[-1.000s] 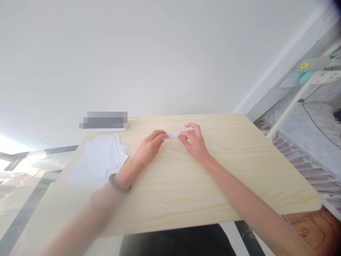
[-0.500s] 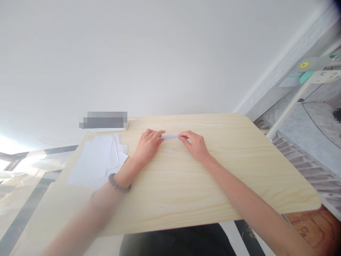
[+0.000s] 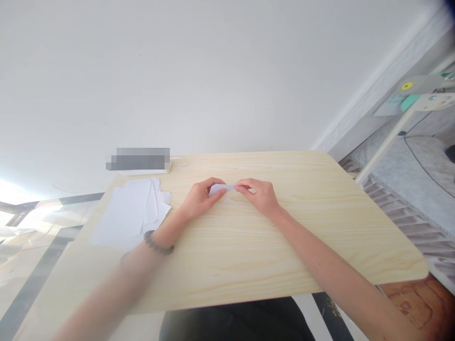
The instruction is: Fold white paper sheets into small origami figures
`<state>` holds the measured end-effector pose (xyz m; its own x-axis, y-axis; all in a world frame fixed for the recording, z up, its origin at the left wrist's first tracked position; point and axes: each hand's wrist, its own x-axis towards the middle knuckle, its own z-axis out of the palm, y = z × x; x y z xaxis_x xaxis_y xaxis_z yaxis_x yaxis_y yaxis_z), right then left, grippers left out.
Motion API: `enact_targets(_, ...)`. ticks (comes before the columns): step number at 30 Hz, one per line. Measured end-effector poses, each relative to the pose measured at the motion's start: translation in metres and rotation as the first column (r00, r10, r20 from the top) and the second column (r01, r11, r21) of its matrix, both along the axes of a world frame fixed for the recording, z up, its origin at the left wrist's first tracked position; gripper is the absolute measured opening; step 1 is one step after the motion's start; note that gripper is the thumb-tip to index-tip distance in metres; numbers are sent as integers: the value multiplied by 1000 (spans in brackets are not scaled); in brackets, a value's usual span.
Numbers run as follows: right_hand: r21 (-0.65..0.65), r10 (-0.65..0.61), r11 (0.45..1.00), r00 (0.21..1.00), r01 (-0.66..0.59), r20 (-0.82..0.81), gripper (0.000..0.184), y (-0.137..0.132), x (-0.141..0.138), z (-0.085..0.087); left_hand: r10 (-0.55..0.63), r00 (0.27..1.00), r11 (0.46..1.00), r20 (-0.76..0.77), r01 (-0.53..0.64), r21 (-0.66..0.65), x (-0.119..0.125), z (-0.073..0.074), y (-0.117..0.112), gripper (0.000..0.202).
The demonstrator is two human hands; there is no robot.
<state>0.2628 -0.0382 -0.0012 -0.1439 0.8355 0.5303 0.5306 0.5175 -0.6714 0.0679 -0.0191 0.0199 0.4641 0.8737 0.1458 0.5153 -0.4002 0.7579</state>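
Note:
A narrow piece of white paper [image 3: 217,189], seemingly folded, is held between my two hands just above the tabletop. My left hand [image 3: 202,196] has its thumb along the near side and its fingers along the far side of the paper. At the paper's right end, the fingertips of my right hand [image 3: 259,193] are pinched on it. Part of the paper is hidden by the fingers of both hands. A dark beaded bracelet [image 3: 159,243] circles my left wrist.
Several white paper sheets [image 3: 124,208] lie loosely stacked on the left of the wooden table [image 3: 249,265]. Behind them is a white object [image 3: 145,172], mostly pixelated, with a cable [image 3: 180,161]. A pale wall rises at the back; a metal frame [image 3: 387,142] stands at the right.
My left hand has shifted along the paper toward the right hand, its thumb now on the near side. The paper looks turned and has come slightly nearer. The loose sheets stay put.

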Motion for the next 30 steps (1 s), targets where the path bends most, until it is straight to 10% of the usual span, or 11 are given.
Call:
enact_targets(9, 147, 66, 986, 993, -79, 94, 14, -3, -2, 2, 15, 970, 951, 243, 61, -303, 4, 5, -2, 38)
enact_targets(30, 180, 208, 953, 958, -244, 195, 15, -3, -5, 6, -26, 975, 884, 219, 124, -450, -2, 11, 2, 32)
